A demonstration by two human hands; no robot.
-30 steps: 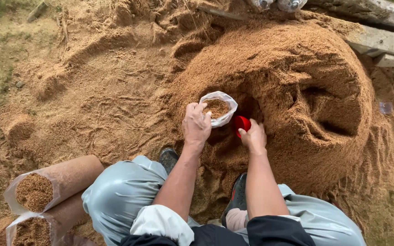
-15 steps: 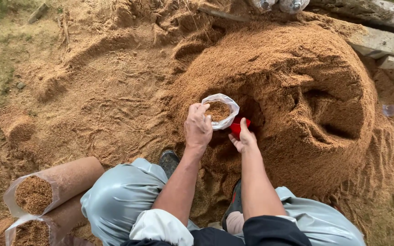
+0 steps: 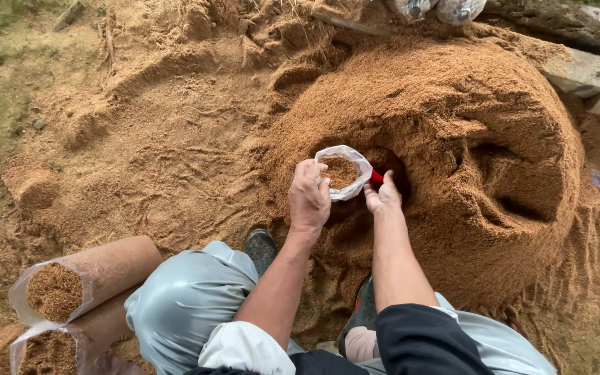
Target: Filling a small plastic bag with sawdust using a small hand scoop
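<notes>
- the big heaped mound of reddish-brown sawdust (image 3: pixel 453 139) has a scooped hollow with steep loose walls; i judge they could slump onto the work.
- the small clear plastic bag, part-filled with sawdust (image 3: pixel 342 171), sits at the hollow's edge; its thin mouth could fold shut and spill.
- the left hand (image 3: pixel 308 196) has its grip closed on the bag's rim.
- the right hand (image 3: pixel 382 197) is wrapped round a small red scoop (image 3: pixel 376 177), mostly hidden.
- bare sandy ground outdoors; two filled clear bags of sawdust (image 3: pixel 53 292) lie lower left.

I count one big sawdust heap (image 3: pixel 453 139), three clear bags: one open bag (image 3: pixel 344 171) in my left hand (image 3: pixel 309 196), two filled bags (image 3: pixel 71 285) lying aside. One red scoop (image 3: pixel 376 178) is in my right hand (image 3: pixel 383 199).
</notes>
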